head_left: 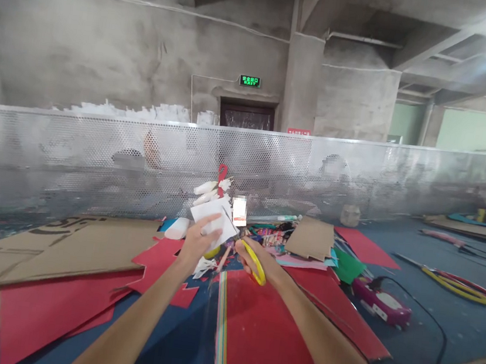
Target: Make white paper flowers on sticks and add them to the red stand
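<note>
My left hand (201,237) grips a piece of white paper (216,217), its fingers lying over the face of the sheet. In my right hand (249,256) is a pair of scissors with yellow handles (258,266). The scissor blades are mostly hidden, close to the lower right edge of the paper. Below my right hand lies a stack of coloured sheets (267,327) with a red one on top. Small white and red scraps (204,267) are scattered under my hands.
Brown cardboard (85,242) and red sheets (63,307) cover the left side. Cardboard pieces (310,237) lie behind on the right. Farther right are a purple power strip (381,302) with a black cable and large scissors (456,285). A perforated metal panel (176,150) stands behind the table.
</note>
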`<state>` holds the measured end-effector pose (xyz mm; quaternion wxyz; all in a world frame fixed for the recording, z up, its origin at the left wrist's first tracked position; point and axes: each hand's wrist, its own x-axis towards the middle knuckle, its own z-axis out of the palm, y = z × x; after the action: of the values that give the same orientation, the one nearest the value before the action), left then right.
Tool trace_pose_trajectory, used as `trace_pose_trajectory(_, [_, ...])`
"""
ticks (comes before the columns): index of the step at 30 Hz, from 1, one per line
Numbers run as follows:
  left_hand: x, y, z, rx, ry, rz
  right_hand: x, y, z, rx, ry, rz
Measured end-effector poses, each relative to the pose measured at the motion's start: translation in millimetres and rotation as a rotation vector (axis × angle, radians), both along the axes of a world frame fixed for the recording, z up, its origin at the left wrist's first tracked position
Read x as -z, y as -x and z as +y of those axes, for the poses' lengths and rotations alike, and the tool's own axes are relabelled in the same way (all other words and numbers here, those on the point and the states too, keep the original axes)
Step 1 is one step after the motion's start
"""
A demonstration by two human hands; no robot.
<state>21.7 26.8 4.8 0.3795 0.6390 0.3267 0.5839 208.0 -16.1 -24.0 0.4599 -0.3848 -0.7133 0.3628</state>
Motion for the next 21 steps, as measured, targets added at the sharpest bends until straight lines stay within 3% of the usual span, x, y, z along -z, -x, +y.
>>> trace_pose_trajectory(4, [0.5, -2.4, -1.9, 0.036, 0.003, 0.029, -1.6, 0.6, 2.4, -0.004, 0.063, 0.020])
trace_pose_trajectory(21, [2.2, -4.7, -3.0, 0.057, 0.007, 0.050, -1.8, -2.4, 6.2, 0.036, -0.015, 0.036])
